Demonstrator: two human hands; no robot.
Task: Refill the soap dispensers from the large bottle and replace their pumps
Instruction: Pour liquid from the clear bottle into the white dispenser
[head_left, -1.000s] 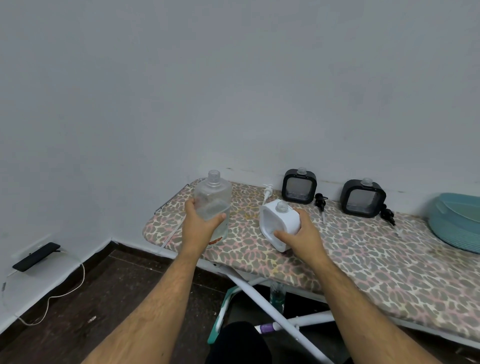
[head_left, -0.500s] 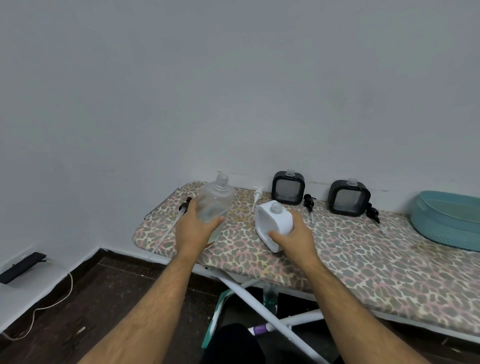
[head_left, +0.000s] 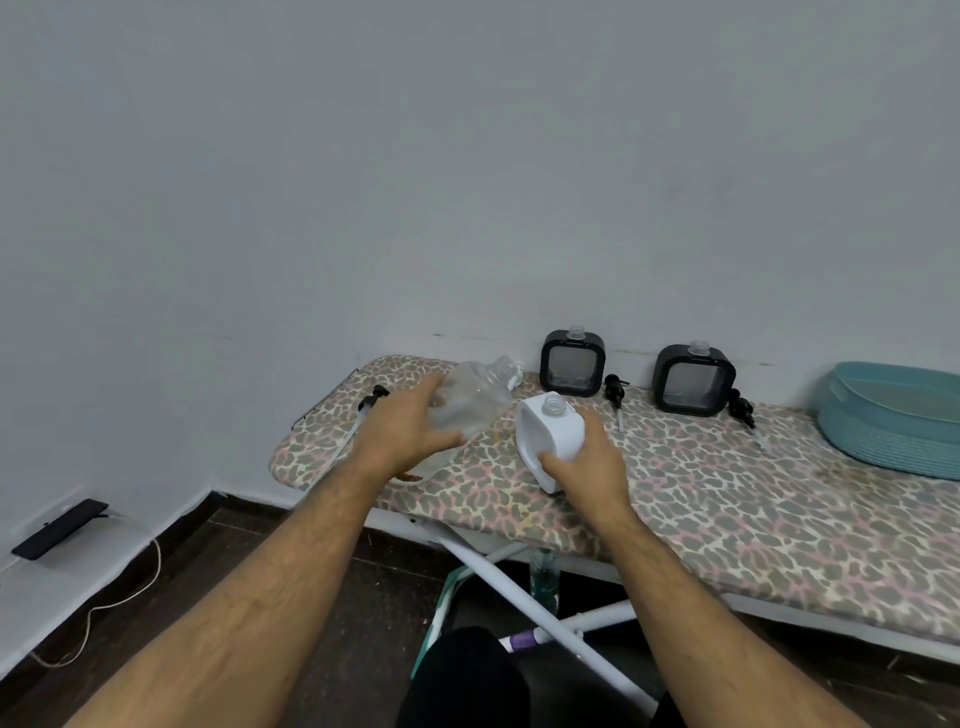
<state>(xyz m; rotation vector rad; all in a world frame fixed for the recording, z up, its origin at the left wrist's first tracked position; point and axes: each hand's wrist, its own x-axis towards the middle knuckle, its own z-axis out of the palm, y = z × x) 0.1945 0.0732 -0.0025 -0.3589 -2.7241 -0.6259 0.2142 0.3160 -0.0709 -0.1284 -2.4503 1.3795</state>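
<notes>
My left hand (head_left: 402, 434) grips the large clear bottle (head_left: 475, 397), uncapped and tilted with its neck toward the white dispenser (head_left: 550, 431). My right hand (head_left: 589, 462) holds that white dispenser by its side; its open neck points up, just below the bottle's mouth. Two black dispensers (head_left: 572, 364) (head_left: 693, 381) stand uncapped by the wall. A black pump (head_left: 614, 389) lies between them, another black pump (head_left: 740, 408) right of the second. A further pump (head_left: 370, 402) lies left of my left hand. A white pump is mostly hidden behind the bottle.
Everything rests on an ironing board (head_left: 727, 499) with a leopard-print cover, set against a grey wall. A teal basin (head_left: 893, 418) sits at the board's right end. A dark device (head_left: 60, 527) with a cable lies on the floor ledge at left.
My left hand has tipped the clear bottle from upright to leaning right, bringing its mouth close to the white dispenser's neck. My right hand kept its hold.
</notes>
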